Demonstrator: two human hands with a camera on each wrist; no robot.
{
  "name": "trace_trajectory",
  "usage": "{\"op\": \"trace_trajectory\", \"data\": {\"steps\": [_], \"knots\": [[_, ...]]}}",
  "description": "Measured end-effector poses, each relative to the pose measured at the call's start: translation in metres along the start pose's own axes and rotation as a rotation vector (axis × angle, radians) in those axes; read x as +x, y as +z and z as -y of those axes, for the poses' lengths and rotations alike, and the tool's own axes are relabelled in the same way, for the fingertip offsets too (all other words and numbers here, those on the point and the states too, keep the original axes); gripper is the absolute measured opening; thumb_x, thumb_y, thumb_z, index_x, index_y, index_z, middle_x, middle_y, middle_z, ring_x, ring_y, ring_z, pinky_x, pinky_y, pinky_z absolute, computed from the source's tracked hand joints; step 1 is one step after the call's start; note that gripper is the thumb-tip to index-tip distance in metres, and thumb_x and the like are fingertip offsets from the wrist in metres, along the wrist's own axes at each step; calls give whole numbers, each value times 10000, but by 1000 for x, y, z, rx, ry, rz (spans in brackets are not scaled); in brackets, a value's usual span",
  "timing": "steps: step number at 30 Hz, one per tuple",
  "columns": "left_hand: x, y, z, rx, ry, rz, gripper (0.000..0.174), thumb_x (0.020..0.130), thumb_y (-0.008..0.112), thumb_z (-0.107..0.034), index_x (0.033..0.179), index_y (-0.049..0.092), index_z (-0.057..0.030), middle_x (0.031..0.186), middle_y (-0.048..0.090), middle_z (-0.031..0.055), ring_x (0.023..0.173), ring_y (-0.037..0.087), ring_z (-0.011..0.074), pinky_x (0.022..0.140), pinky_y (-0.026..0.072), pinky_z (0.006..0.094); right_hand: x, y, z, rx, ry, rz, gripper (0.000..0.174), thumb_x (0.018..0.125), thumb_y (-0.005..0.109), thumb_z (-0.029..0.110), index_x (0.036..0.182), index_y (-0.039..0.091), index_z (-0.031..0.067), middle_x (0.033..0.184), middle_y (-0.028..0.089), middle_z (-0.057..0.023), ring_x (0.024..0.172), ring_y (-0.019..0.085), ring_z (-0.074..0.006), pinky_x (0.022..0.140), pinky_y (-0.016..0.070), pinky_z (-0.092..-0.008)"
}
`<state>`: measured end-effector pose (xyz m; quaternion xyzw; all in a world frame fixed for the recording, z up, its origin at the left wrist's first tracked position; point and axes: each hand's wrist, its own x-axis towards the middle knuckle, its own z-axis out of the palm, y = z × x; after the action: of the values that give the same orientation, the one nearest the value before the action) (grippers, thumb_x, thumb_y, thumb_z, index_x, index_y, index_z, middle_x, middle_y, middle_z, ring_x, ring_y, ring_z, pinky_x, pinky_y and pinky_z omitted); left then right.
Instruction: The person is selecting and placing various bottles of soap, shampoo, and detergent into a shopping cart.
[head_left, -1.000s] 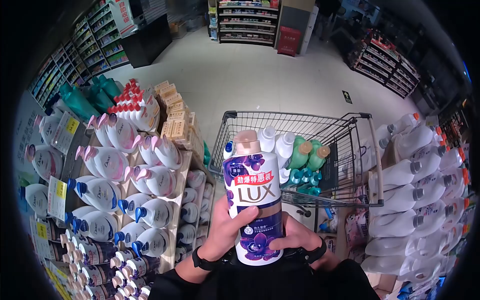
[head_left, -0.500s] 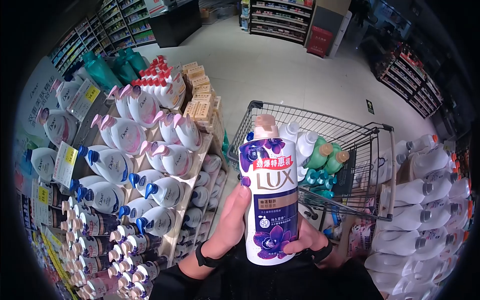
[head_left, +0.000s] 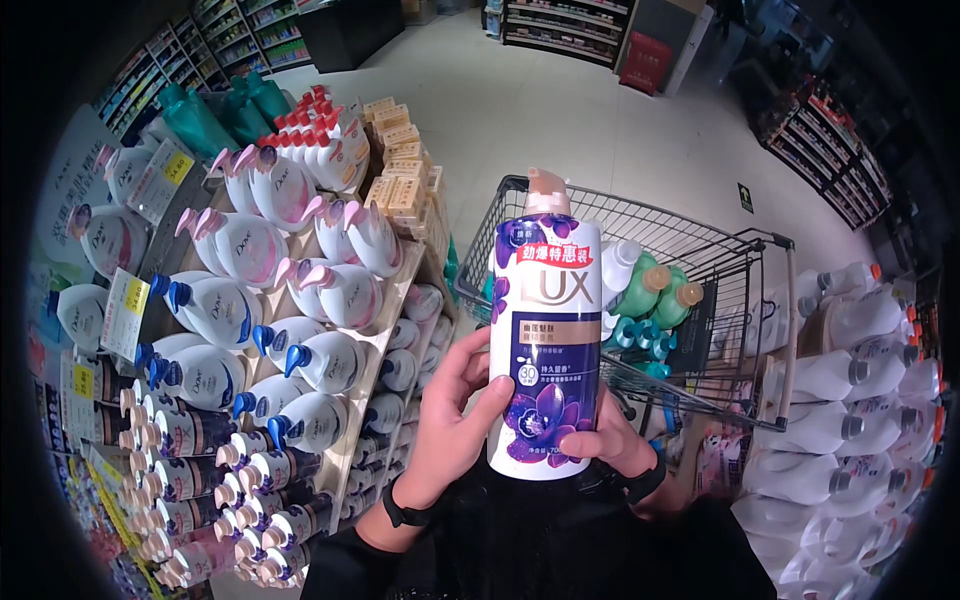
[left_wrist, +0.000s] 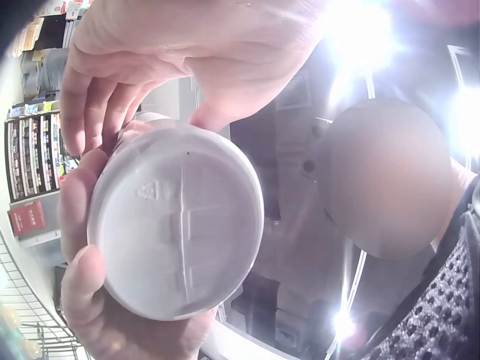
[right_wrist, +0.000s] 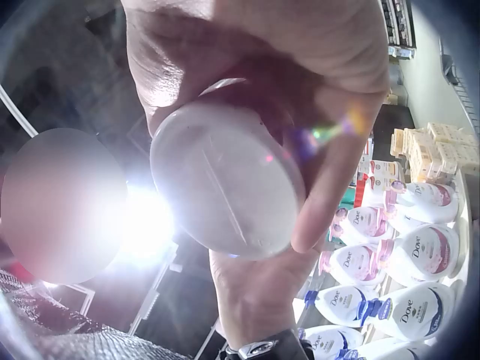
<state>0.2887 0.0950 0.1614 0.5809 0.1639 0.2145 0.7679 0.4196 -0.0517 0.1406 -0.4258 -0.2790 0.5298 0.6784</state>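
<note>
A white and purple LUX pump bottle with a beige pump head stands nearly upright in front of my chest, label facing me. My left hand is at its left side, thumb along the front edge and fingers reaching behind. Low on the right, my right hand grips the bottle with its thumb across the purple flower. From below, the left wrist view shows the round white base between both hands. In the right wrist view the right hand wraps round the bottle, and the other hand is beneath.
A wire shopping cart holding green and white bottles stands just beyond. To the left, a stepped display carries Dove pump bottles, beige boxes and smaller dark LUX bottles. Large white jugs are stacked at the right.
The left thumb has moved from the label's middle to the bottle's left edge. The bottle sits higher in view, and the scene has shifted right as the head turned left.
</note>
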Motion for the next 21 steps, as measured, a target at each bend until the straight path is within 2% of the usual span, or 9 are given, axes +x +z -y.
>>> {"op": "trace_trajectory", "data": {"steps": [9,11,12,13,14,17,19,20,21], "knots": [[-3,3,-2,165,60,-39,573,955,613,-97,1442,334,19,1255,610,163,1130,614,210,1015,443,365,7,6,3,-18,25,-13,551,778,766,229,1226,567,-23,1070,687,-101,929,668,-160,828,539,-291],[-5,4,0,337,71,-71,713,896,700,-158,1452,293,26,1296,566,217,1167,607,261,1022,447,398,9,14,1,-251,-11,-86,572,773,780,233,1226,555,-31,1038,691,-103,912,669,-145,814,547,-313],[-7,4,-2,436,53,-66,786,861,746,-211,1450,287,35,1290,567,223,1172,604,273,1008,457,396,12,20,5,-436,9,-117,611,730,817,239,1209,546,-28,961,704,-131,861,706,-192,779,560,-347],[-8,5,-3,538,32,-63,863,825,792,-263,1449,281,43,1283,568,229,1177,601,285,994,467,394,10,30,5,-858,-161,-236,653,703,833,324,1163,547,-41,878,700,-163,793,727,-277,713,569,-384],[-5,6,-4,582,35,-69,918,756,852,-341,1396,325,53,1237,583,222,1148,612,304,966,482,391,8,44,7,-1073,-78,-278,665,698,831,341,1157,558,-55,872,689,-179,779,723,-289,692,571,-383],[-5,-2,8,162,-15,-135,770,736,870,-289,1288,414,-7,1169,601,130,1041,622,189,891,512,342,0,69,9,-1370,26,-308,769,691,827,450,1160,565,-100,888,677,-204,753,713,-324,637,568,-395],[-9,-14,3,-28,-18,-83,726,745,838,-241,1303,445,6,1126,631,129,982,647,192,879,527,338,-3,73,18,-1393,-301,-311,797,682,841,448,1171,570,-120,905,680,-202,761,714,-312,639,567,-375],[-12,-15,-3,-184,-50,-63,731,745,816,-245,1318,445,18,1136,636,148,989,658,217,890,533,354,0,66,21,-1333,-488,-283,735,739,808,451,1162,589,-108,889,681,-162,666,698,-282,563,556,-341],[-18,-17,-7,-339,-81,-44,738,745,794,-248,1333,445,29,1145,641,166,996,669,242,901,540,371,2,61,26,-1202,-523,-278,521,734,837,325,1050,674,-55,880,690,-126,670,700,-257,570,557,-320]]}}
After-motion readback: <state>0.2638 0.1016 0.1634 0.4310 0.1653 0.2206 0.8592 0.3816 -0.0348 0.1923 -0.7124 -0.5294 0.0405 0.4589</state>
